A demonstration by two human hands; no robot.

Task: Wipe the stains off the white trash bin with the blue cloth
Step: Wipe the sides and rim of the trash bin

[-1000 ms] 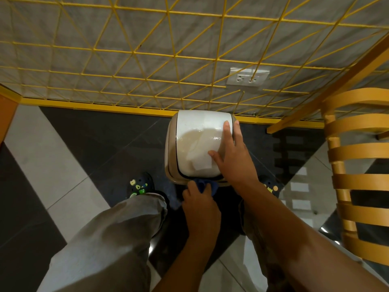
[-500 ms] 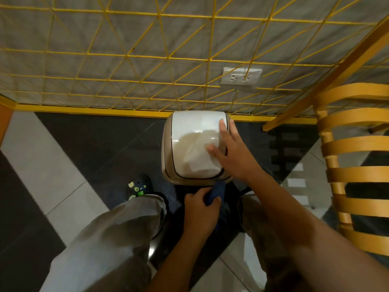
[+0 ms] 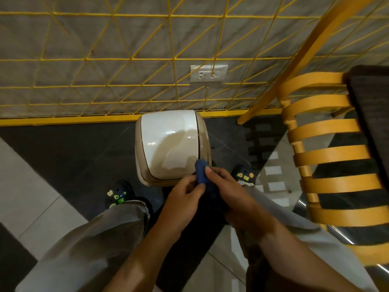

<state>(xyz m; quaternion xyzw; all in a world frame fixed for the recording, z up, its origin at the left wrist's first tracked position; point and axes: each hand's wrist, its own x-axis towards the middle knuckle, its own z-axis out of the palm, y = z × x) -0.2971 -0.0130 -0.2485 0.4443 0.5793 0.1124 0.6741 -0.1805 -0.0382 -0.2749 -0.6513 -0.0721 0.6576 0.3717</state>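
I observe the left hand (image 3: 185, 197) with its fingers curled, the thumb and fingertips pinching the blue cloth (image 3: 201, 173) from the left side. The right hand (image 3: 229, 192) grips the same cloth from the right, with the thumb laid along its upper fold and the fingers wrapped under the darker bunched part. Both hands meet over the cloth, close together, in front of my knees.

The raised tip of the cloth lies over the near right corner of the white trash bin (image 3: 170, 144). I cannot tell whether it presses on the lid there. The bin has a glossy white lid set in a beige body. It stands upright on the floor (image 3: 69, 148), on a dark tile at the floor's far edge, its back just beside the yellow skirting strip (image 3: 63, 120).

Grey trousers (image 3: 94, 245) cover both legs. A dark shoe (image 3: 119, 193) with coloured charms stands near the bin's near left corner, and its pair (image 3: 245, 174) stands just right of the bin.

Behind the bin, the wall (image 3: 147, 39) carries a yellow lattice (image 3: 130, 59) and a socket plate (image 3: 208, 73). A yellow slatted chair (image 3: 328, 154) stands at the floor's right edge, well apart from the bin.
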